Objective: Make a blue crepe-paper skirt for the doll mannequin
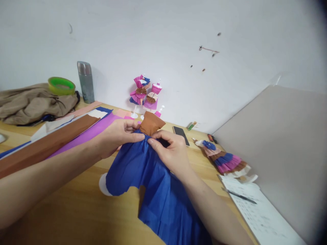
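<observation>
A long sheet of blue crepe paper (153, 180) hangs in folds from between my hands, its lower end trailing to the bottom edge. Above it a brown paper piece (152, 123) sticks up, gathered at its lower edge. My left hand (127, 132) pinches the blue paper's top edge from the left, thumb pointing inward. From the right, my right hand (171, 144) pinches the same edge, its thumb near my left thumb. A white round piece (104, 185) shows partly behind the blue paper. What lies under the gathered edge is hidden.
Paper strips (58, 136) lie at left, near a cloth (33, 103), tape roll (61, 85) and bottle (86, 82). Small paper figures (141, 92) stand by the wall. Rightward are a phone (181, 134), layered paper dress (227, 161), and notebook (260, 207) with pen (241, 196).
</observation>
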`<action>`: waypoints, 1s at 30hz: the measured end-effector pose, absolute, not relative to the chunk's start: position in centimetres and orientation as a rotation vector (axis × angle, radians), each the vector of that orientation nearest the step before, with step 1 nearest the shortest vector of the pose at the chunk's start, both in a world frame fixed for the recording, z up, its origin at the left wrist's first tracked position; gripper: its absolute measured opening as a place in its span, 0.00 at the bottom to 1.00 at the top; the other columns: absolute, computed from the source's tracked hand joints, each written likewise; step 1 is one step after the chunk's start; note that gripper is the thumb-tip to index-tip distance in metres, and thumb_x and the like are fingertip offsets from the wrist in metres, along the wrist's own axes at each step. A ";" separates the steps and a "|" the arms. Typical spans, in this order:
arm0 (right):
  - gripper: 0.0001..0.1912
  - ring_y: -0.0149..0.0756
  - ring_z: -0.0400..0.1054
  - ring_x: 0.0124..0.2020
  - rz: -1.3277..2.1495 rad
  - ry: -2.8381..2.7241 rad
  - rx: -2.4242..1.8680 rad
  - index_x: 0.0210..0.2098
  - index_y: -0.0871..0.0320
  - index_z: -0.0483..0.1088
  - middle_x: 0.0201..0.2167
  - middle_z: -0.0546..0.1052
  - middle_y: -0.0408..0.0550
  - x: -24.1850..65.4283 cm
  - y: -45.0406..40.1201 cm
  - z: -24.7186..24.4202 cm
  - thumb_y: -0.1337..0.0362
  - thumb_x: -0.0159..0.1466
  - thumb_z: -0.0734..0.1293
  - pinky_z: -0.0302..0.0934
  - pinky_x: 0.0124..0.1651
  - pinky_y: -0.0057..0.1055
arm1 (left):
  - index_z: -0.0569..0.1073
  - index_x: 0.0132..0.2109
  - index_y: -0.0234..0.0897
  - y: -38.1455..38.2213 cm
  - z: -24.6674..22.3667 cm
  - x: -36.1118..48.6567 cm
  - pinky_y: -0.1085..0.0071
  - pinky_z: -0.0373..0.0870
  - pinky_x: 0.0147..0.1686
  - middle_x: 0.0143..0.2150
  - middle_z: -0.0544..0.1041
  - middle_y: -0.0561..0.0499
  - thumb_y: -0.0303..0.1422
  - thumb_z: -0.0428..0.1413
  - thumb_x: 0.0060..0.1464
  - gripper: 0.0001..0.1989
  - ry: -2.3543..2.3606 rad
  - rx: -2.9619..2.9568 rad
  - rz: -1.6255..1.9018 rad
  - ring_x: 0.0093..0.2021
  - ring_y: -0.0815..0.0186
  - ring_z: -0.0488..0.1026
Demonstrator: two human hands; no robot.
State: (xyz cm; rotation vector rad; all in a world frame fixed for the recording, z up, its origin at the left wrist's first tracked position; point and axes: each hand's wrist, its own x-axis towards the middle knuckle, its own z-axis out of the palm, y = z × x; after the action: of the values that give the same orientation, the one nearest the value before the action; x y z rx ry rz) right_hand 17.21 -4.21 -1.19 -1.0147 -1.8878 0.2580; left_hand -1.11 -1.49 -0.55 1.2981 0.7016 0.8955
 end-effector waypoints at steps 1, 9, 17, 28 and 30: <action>0.07 0.35 0.73 0.29 0.262 -1.886 -1.014 0.25 0.58 0.73 0.27 0.80 0.47 17.2 -4.2 -1.2 0.66 0.59 0.68 0.66 0.37 0.30 | 0.78 0.39 0.33 -1.4 -0.6 -1.1 0.68 0.72 0.44 0.41 0.81 0.47 0.32 0.68 0.41 0.15 0.714 1.308 0.910 0.43 0.61 0.76; 0.05 0.38 0.76 0.32 0.259 -1.874 -1.026 0.31 0.57 0.77 0.31 0.82 0.49 17.1 -4.7 -1.0 0.66 0.59 0.67 0.69 0.39 0.33 | 0.76 0.37 0.33 -1.3 0.0 -1.5 0.67 0.71 0.44 0.40 0.80 0.47 0.31 0.68 0.38 0.16 0.766 1.403 1.018 0.44 0.60 0.76; 0.11 0.40 0.77 0.37 0.582 -1.927 -0.973 0.36 0.57 0.79 0.34 0.82 0.49 18.0 -4.4 -0.6 0.68 0.60 0.64 0.70 0.43 0.36 | 0.78 0.33 0.33 -0.6 0.4 -2.3 0.71 0.72 0.42 0.34 0.80 0.50 0.29 0.68 0.39 0.11 0.707 1.527 0.959 0.39 0.64 0.76; 0.25 0.40 0.76 0.40 1.133 -1.859 -0.901 0.43 0.57 0.78 0.38 0.82 0.50 18.5 -3.4 -1.1 0.43 0.59 0.67 0.70 0.45 0.36 | 0.79 0.32 0.32 0.5 0.3 -3.7 0.71 0.74 0.34 0.31 0.80 0.47 0.35 0.70 0.38 0.14 0.689 1.225 0.637 0.30 0.65 0.76; 0.27 0.40 0.76 0.43 1.120 -1.876 -0.935 0.43 0.57 0.78 0.40 0.81 0.51 18.7 -3.5 -1.0 0.41 0.59 0.66 0.69 0.48 0.37 | 0.79 0.32 0.33 0.7 0.1 -3.7 0.70 0.74 0.35 0.31 0.80 0.47 0.35 0.71 0.36 0.15 0.693 1.208 0.625 0.31 0.64 0.77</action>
State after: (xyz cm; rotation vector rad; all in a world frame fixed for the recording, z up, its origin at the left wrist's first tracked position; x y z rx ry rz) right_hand 18.72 -3.48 -0.96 -0.9348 -1.8761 1.1202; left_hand -3.72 0.70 0.11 1.2083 0.6931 0.6250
